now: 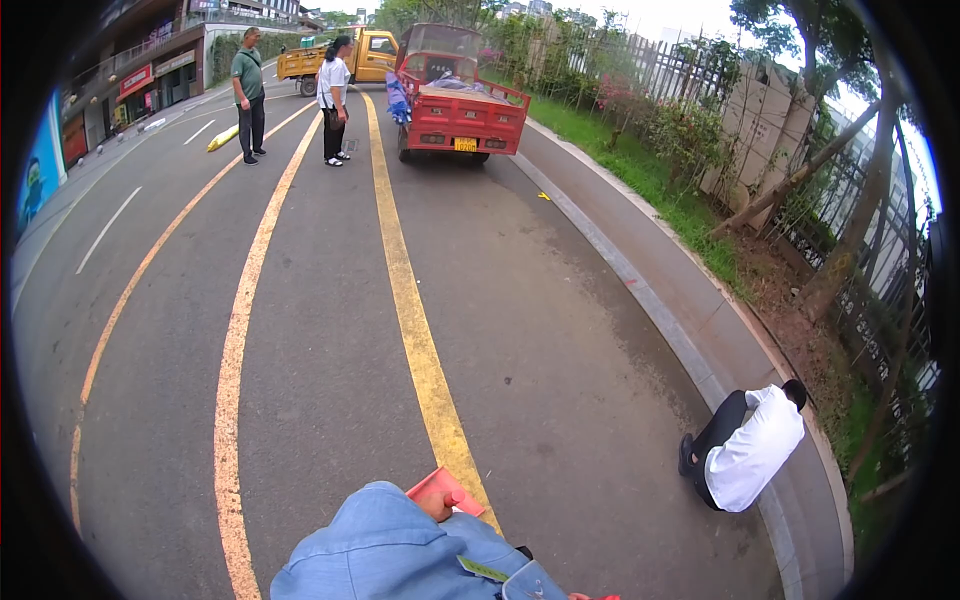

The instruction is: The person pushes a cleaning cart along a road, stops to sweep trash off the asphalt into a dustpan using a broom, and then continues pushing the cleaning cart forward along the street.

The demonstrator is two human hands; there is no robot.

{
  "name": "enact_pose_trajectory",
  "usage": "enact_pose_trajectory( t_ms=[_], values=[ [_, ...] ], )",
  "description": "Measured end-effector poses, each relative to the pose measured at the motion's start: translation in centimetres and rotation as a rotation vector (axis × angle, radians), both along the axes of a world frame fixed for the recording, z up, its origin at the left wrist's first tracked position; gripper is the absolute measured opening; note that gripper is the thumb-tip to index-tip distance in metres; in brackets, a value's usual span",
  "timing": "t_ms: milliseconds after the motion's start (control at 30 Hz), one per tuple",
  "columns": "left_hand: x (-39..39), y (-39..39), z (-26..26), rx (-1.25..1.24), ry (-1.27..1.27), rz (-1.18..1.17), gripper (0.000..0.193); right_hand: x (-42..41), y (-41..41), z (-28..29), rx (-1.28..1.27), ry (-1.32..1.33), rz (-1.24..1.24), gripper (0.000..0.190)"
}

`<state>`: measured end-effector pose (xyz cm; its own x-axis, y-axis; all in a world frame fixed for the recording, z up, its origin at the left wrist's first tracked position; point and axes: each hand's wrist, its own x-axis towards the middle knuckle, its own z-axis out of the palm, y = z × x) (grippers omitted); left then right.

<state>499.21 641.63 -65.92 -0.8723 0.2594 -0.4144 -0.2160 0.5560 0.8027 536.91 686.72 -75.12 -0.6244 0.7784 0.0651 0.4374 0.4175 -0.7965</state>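
Observation:
My left hand [435,505] is closed around the handle of a red dustpan [468,501], at the end of a blue denim sleeve [367,529]. The pan lies over a yellow road line [424,345]. Only a sliver of my right hand [579,596] shows at the bottom edge, beside a small red thing [609,598]; its grip is hidden. A green tag [482,569] is on the front of my denim clothing.
A person in a white shirt [754,450] crouches on the kerb at right. Two people stand ahead, one in green [247,75], one in white [332,82]. Beyond are a red cargo tricycle [469,124] and a yellow truck [375,56]. A fence [637,64] and trees line the right.

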Motion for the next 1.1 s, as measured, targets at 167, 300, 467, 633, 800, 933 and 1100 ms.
enact_pose_trajectory(
  t_ms=[167,300,467,633,800,933,1100],
  values=[
    [0.1,0.0,0.0,0.003,-0.009,0.022,0.027,-0.1,0.2,0.0,0.000,-0.014,0.005,0.016],
    [0.1,0.0,-1.7,-0.008,0.019,0.036,0.027,-0.6,0.2,0.2,0.000,-0.023,0.013,0.015],
    [0.3,-0.1,-2.4,-0.008,0.026,0.075,0.028,-1.4,0.1,0.4,0.000,-0.033,0.023,0.014],
    [0.0,-0.2,0.5,0.032,-0.018,0.022,0.027,-2.0,-0.3,0.5,-0.001,-0.042,0.020,0.013],
    [0.2,-0.3,-0.7,0.007,-0.029,0.037,0.027,-3.1,-0.5,0.8,-0.002,-0.053,0.032,0.013],
    [0.1,-0.2,-0.3,0.021,-0.064,0.045,0.027,-3.9,-0.8,1.1,-0.002,-0.062,0.034,0.012],
    [0.2,-0.2,-0.9,-0.011,-0.025,0.043,0.027,-5.2,-1.4,1.6,-0.004,-0.070,0.039,0.011]
  ],
)
